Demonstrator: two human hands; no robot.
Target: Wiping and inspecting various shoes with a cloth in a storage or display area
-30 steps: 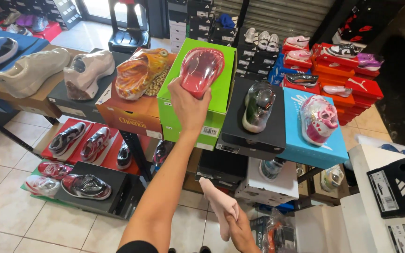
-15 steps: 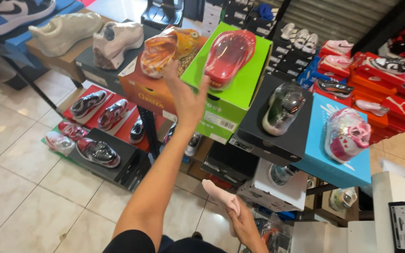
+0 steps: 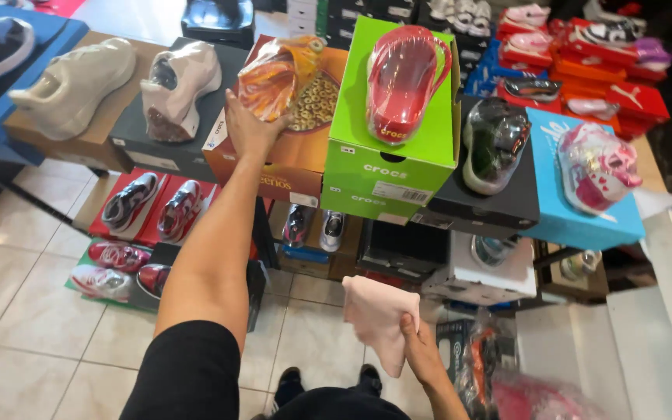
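Observation:
My left hand (image 3: pixel 249 127) reaches forward and grips the near end of an orange clog wrapped in clear plastic (image 3: pixel 283 74), which lies on an orange shoe box (image 3: pixel 299 159). To its right a red wrapped clog (image 3: pixel 402 82) rests on a green box (image 3: pixel 379 167). My right hand (image 3: pixel 420 351) hangs low near my body, shut on a pale pink cloth (image 3: pixel 379 315).
More wrapped shoes sit on boxes: a white pair (image 3: pixel 180 85) and a cream shoe (image 3: pixel 75 82) at left, a dark shoe (image 3: pixel 491 144) and a pink one (image 3: pixel 596 167) on a blue box at right. Red trays of sneakers (image 3: pixel 153 206) lie on the tiled floor.
My left hand left the red clog on the green box and moved left onto the orange wrapped clog. The pink cloth in my right hand rose slightly.

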